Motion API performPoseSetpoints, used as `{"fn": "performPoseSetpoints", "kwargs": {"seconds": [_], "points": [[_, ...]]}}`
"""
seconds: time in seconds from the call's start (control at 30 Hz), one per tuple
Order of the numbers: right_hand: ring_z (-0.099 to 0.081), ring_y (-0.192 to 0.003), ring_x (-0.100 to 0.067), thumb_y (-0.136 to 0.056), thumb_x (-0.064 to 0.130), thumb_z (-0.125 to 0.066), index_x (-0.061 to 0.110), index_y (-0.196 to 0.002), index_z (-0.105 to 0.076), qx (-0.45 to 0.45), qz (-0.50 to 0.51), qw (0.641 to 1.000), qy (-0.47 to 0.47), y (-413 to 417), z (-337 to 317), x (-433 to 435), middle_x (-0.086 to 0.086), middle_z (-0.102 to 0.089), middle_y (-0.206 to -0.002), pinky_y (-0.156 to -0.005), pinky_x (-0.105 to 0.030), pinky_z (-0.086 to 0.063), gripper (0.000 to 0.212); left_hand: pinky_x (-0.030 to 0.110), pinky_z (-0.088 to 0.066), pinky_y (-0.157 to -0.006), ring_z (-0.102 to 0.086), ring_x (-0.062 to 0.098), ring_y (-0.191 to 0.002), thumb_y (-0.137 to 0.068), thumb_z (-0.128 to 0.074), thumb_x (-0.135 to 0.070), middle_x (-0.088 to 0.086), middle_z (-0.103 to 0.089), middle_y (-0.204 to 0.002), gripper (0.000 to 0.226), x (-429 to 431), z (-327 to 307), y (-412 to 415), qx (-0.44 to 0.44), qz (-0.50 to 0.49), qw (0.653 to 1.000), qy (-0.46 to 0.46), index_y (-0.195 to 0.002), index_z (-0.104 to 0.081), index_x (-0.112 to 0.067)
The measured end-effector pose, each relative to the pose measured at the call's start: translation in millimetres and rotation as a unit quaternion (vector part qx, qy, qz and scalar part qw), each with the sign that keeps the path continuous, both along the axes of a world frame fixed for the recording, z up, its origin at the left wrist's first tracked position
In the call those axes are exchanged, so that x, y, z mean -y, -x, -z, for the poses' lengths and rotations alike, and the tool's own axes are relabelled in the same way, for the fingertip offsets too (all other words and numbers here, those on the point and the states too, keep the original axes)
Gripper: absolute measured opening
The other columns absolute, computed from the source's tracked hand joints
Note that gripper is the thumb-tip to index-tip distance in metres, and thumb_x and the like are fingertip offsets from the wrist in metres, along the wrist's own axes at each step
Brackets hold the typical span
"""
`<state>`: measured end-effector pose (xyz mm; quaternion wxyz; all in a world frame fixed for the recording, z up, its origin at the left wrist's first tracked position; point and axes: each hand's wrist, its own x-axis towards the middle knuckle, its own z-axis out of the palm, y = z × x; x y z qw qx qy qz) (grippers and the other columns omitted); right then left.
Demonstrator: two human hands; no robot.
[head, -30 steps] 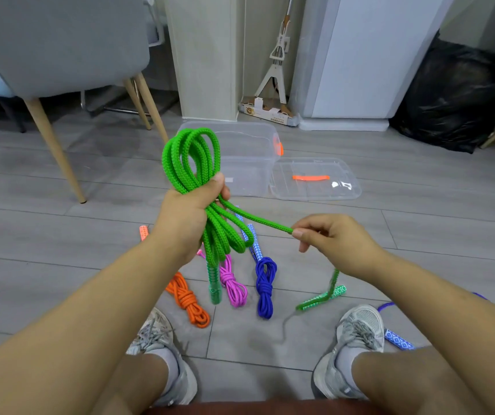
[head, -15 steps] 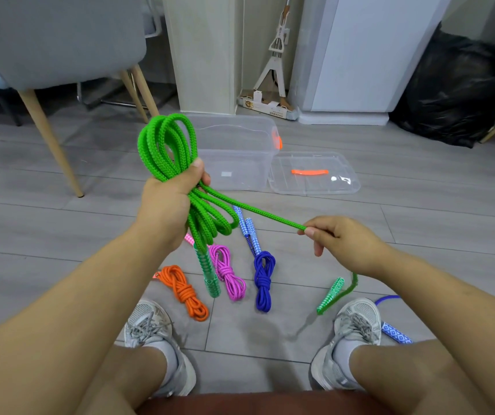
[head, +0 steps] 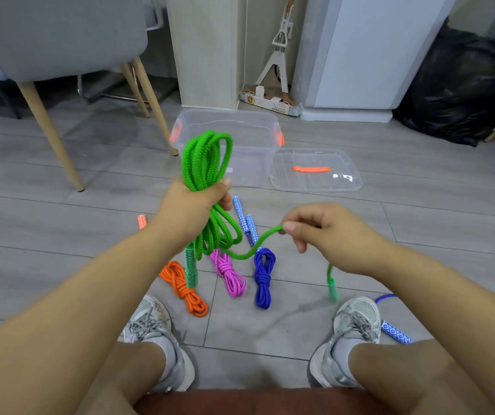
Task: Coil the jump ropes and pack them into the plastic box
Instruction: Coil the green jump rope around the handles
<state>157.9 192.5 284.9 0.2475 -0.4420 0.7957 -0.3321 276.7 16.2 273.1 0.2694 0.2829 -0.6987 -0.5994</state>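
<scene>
My left hand point(head: 193, 205) grips the middle of a looped green jump rope point(head: 205, 163); loops stick up above the fist and hang below it, with one green handle point(head: 190, 269) dangling. My right hand point(head: 327, 232) pinches the rope's free end, which sags between the hands; the other green handle point(head: 332, 284) hangs under my right wrist. On the floor lie coiled orange point(head: 184, 290), pink point(head: 229, 275) and blue point(head: 264, 277) ropes. The clear plastic box point(head: 249, 127) stands open behind my hands.
The box's clear lid point(head: 315, 172) lies flat to its right. Another blue rope with a patterned handle point(head: 395, 332) lies by my right shoe point(head: 351, 330). A grey chair point(head: 60, 55) stands far left, a black bag point(head: 461, 88) far right, a mop point(head: 276, 64) behind.
My right hand has moved left toward my left hand, so the taut free end now sags. The left hand with the loops has turned more upright.
</scene>
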Motion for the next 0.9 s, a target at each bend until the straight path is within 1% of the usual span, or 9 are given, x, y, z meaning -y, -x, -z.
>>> {"fn": "performPoseSetpoints", "kwargs": {"seconds": [0.17,0.2,0.27,0.4,0.47,0.57,0.67,0.77,0.9], "points": [[-0.043,-0.039,0.001,-0.095,0.016,-0.05,0.005,-0.086,-0.064,0.092,0.033,0.992,0.079,-9,-16,19,0.003,-0.055,-0.057,-0.046,-0.008,-0.033,0.02,0.039,-0.05,-0.064,-0.054,0.027,-0.065,-0.089,-0.063,-0.022,0.003,-0.058,-0.056,0.037,-9,3,3,0.026,0.062,0.998,0.011,-0.053,-0.059,-0.017],[-0.042,-0.038,0.001,-0.095,0.015,-0.05,0.0,-0.088,-0.064,0.11,0.036,0.989,0.09,-10,-17,23,0.002,-0.055,-0.057,-0.045,-0.009,-0.033,0.022,0.036,-0.048,-0.062,-0.053,0.024,-0.062,-0.089,-0.063,-0.025,0.005,-0.056,-0.058,0.035,-12,2,3,0.03,0.073,0.997,0.022,-0.055,-0.06,-0.016],[-0.038,-0.037,-0.001,-0.095,0.016,-0.05,-0.004,-0.088,-0.064,0.131,0.041,0.985,0.103,-11,-17,29,0.002,-0.055,-0.057,-0.044,-0.01,-0.03,0.025,0.021,-0.042,-0.054,-0.048,0.01,-0.051,-0.091,-0.06,-0.026,-0.007,-0.052,-0.051,0.029,-16,1,3,0.032,0.082,0.996,0.034,-0.068,-0.059,-0.008],[-0.032,-0.043,-0.007,-0.096,0.018,-0.049,0.005,-0.084,-0.065,0.14,0.051,0.982,0.112,-13,-19,38,0.001,-0.057,-0.058,-0.044,-0.015,-0.029,0.023,0.009,-0.032,-0.041,-0.04,-0.001,-0.038,-0.094,-0.051,-0.03,-0.015,-0.043,-0.038,0.031,-22,-3,5,0.036,0.081,0.995,0.035,-0.069,-0.052,-0.011],[-0.031,-0.046,-0.011,-0.096,0.019,-0.05,0.008,-0.081,-0.065,0.138,0.056,0.983,0.107,-12,-20,41,-0.001,-0.058,-0.06,-0.043,-0.018,-0.028,0.024,0.009,-0.032,-0.039,-0.042,0.0,-0.036,-0.094,-0.047,-0.034,-0.01,-0.046,-0.043,0.035,-22,-6,3,0.04,0.085,0.995,0.037,-0.065,-0.051,-0.015],[-0.03,-0.047,-0.013,-0.095,0.02,-0.05,0.016,-0.073,-0.062,0.137,0.063,0.983,0.108,-12,-19,43,0.002,-0.058,-0.059,-0.042,-0.019,-0.027,0.026,0.013,-0.037,-0.043,-0.048,0.01,-0.05,-0.085,-0.053,-0.039,0.001,-0.047,-0.058,0.026,-20,-6,0,0.045,0.125,0.991,0.029,-0.069,-0.057,-0.018],[-0.032,-0.043,-0.008,-0.094,0.021,-0.053,0.016,-0.067,-0.059,0.13,0.069,0.983,0.108,-11,-16,45,0.004,-0.055,-0.056,-0.043,-0.016,-0.029,0.028,0.016,-0.046,-0.051,-0.053,0.003,-0.054,-0.081,-0.064,-0.019,-0.012,-0.058,-0.056,0.001,-19,-4,0,0.021,0.174,0.984,-0.029,-0.081,-0.064,-0.02],[-0.037,-0.038,-0.001,-0.092,0.024,-0.057,0.018,-0.071,-0.061,0.12,0.074,0.985,0.1,-10,-13,46,0.004,-0.053,-0.058,-0.044,-0.013,-0.031,0.022,0.016,-0.048,-0.059,-0.057,0.001,-0.063,-0.079,-0.068,-0.002,-0.012,-0.065,-0.069,0.016,-17,-1,3,0.02,0.206,0.978,-0.04,-0.089,-0.065,-0.015],[-0.045,-0.038,0.005,-0.09,0.025,-0.059,0.016,-0.085,-0.067,0.07,0.056,0.992,0.087,-7,-13,44,0.005,-0.054,-0.063,-0.043,-0.006,-0.032,0.014,0.02,-0.043,-0.056,-0.051,0.006,-0.056,-0.078,-0.066,0.008,-0.007,-0.055,-0.06,0.025,-15,-1,3,0.056,0.195,0.978,-0.041,-0.071,-0.056,-0.014]]}}
